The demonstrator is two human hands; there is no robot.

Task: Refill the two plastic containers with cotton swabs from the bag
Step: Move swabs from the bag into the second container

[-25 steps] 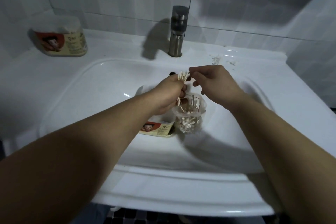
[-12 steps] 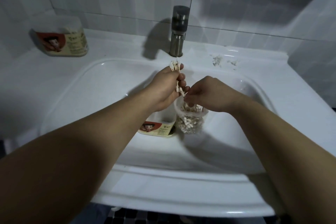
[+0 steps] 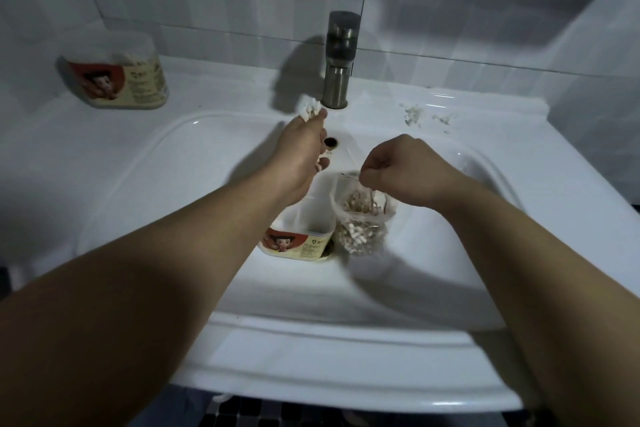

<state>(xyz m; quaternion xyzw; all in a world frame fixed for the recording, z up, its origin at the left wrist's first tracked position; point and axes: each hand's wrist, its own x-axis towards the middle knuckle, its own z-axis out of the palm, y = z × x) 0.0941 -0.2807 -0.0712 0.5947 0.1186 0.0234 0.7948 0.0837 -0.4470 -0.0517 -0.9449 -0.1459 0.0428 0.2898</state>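
Two hands busy: my left hand (image 3: 301, 152) clamps swab bundle (image 3: 309, 110) near frame centre; right hand (image 3: 398, 166) pinches into bag (image 3: 362, 222). Open container (image 3: 298, 241) in basin (image 3: 145, 166), second container (image 3: 117, 80) upper left. Risk: loose grip drops swabs into basin.

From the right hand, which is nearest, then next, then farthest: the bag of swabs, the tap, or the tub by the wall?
1. Clear plastic bag of cotton swabs: right under the right hand, in the basin.
2. Dark metal tap: behind the basin, up and left of the hand.
3. Labelled plastic tub: far left, by the wall.
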